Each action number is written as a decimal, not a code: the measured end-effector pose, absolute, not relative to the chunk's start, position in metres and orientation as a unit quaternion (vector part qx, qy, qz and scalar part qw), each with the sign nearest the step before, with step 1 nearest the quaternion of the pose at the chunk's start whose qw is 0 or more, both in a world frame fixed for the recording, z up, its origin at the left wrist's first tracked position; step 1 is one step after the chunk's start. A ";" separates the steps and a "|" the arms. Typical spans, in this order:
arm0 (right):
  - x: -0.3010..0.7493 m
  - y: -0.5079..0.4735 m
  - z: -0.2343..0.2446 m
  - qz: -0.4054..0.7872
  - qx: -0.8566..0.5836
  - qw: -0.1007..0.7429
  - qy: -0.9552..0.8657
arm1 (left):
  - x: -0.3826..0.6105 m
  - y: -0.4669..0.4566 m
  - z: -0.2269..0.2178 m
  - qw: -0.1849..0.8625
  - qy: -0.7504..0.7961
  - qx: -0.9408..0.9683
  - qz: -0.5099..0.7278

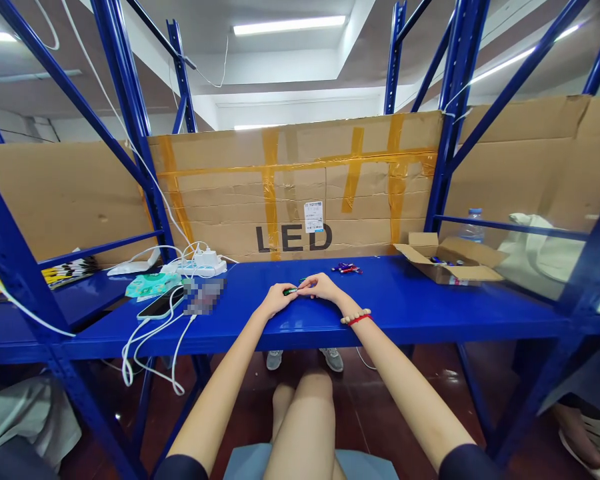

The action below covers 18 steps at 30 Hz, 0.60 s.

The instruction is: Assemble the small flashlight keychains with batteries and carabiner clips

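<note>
Both hands meet just above the blue shelf top. My left hand (279, 298) is closed, with a small black-and-green object (290, 291) between its thumb and fingers. My right hand (321, 287) has its fingers pinched at the right end of that object. A bit of green also shows just above the fingers. The object is too small and too covered to tell its kind. Beyond my right hand lies a little pile of thin red and blue pieces (347, 268).
An open cardboard box (447, 260) with small items inside stands at the right, a plastic bottle (473, 227) behind it. On the left are a phone (161, 303), a green packet (150, 285), a white power strip (197, 264) and hanging white cables. A cardboard wall (220, 207) closes the back.
</note>
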State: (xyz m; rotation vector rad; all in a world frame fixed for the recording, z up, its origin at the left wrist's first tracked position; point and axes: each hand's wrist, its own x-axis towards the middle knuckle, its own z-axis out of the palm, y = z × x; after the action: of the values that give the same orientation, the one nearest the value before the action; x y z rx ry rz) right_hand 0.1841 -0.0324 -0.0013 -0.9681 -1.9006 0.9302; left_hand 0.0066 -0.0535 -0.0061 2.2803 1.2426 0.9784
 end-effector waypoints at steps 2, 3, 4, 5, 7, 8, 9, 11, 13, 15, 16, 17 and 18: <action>0.184 -0.032 -0.001 0.368 -0.381 0.393 -0.752 | 0.007 -0.053 -0.006 0.185 0.446 0.804 0.347; 0.185 -0.032 -0.002 0.368 -0.380 0.392 -0.753 | 0.007 -0.053 -0.006 0.186 0.449 0.802 0.347; 0.185 -0.032 -0.002 0.367 -0.381 0.391 -0.753 | 0.007 -0.053 -0.007 0.186 0.451 0.801 0.347; 0.185 -0.031 -0.002 0.366 -0.382 0.391 -0.753 | 0.007 -0.053 -0.007 0.186 0.451 0.801 0.347; 0.185 -0.030 -0.003 0.364 -0.383 0.391 -0.753 | 0.007 -0.053 -0.007 0.187 0.452 0.800 0.347; 0.185 -0.030 -0.003 0.363 -0.383 0.391 -0.754 | 0.007 -0.053 -0.007 0.188 0.452 0.800 0.348; 0.185 -0.030 -0.004 0.361 -0.383 0.391 -0.755 | 0.007 -0.053 -0.007 0.187 0.452 0.800 0.348; 0.185 -0.030 -0.004 0.355 -0.385 0.391 -0.757 | 0.007 -0.052 -0.008 0.183 0.450 0.802 0.347; 0.185 -0.031 -0.004 0.343 -0.390 0.393 -0.759 | 0.007 -0.051 -0.009 0.179 0.450 0.805 0.344; 0.185 -0.031 -0.004 0.332 -0.395 0.397 -0.759 | 0.007 -0.050 -0.009 0.177 0.452 0.805 0.341; 0.185 -0.031 -0.004 0.329 -0.398 0.399 -0.758 | 0.007 -0.050 -0.009 0.176 0.455 0.804 0.339; 0.185 -0.031 -0.005 0.327 -0.399 0.400 -0.758 | 0.008 -0.051 -0.009 0.175 0.458 0.804 0.337; 0.185 -0.031 -0.005 0.326 -0.398 0.402 -0.758 | 0.008 -0.051 -0.009 0.174 0.459 0.804 0.336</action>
State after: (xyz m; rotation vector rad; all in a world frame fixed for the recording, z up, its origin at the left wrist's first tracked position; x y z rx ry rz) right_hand 0.1854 -0.0308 -0.0047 -1.0063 -1.9151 0.8244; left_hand 0.0078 -0.0509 -0.0089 2.2788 1.3027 0.9515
